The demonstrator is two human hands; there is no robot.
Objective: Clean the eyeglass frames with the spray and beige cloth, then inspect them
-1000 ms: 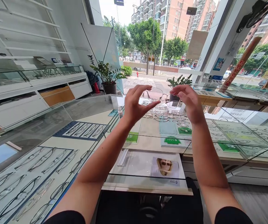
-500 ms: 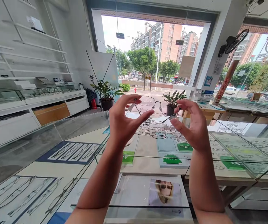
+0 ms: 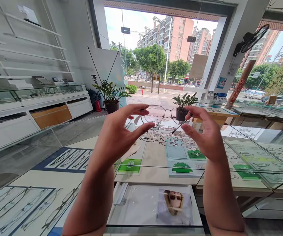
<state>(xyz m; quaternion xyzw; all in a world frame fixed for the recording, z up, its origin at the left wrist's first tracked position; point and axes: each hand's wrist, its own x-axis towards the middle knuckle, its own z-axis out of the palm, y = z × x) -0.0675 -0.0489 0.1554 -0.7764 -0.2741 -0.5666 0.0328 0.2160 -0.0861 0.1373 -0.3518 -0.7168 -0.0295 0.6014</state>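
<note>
A pair of thin-rimmed eyeglasses (image 3: 168, 110) is held up in the middle of the head view, above a glass display case. My left hand (image 3: 121, 131) grips its left end, index finger at the top of the rim and thumb apart below. On the other end, my right hand (image 3: 204, 132) has its fingers closed at the hinge, with the thumb lower down. One dark temple tip shows below the right lens. Behind and beneath the eyeglasses, rows of spectacle frames (image 3: 168, 141) lie in the case.
Glass cases with more spectacle frames (image 3: 71, 159) stand at the left and right. A printed photo card (image 3: 174, 206) lies below, between my forearms. Potted plants (image 3: 112, 106) stand before the large window, and a black wall fan (image 3: 254, 38) hangs at the upper right.
My left hand has shifted left and slightly down, its thumb lower beneath the rim. The eyeglasses now sit more level. The camera view has shifted slightly.
</note>
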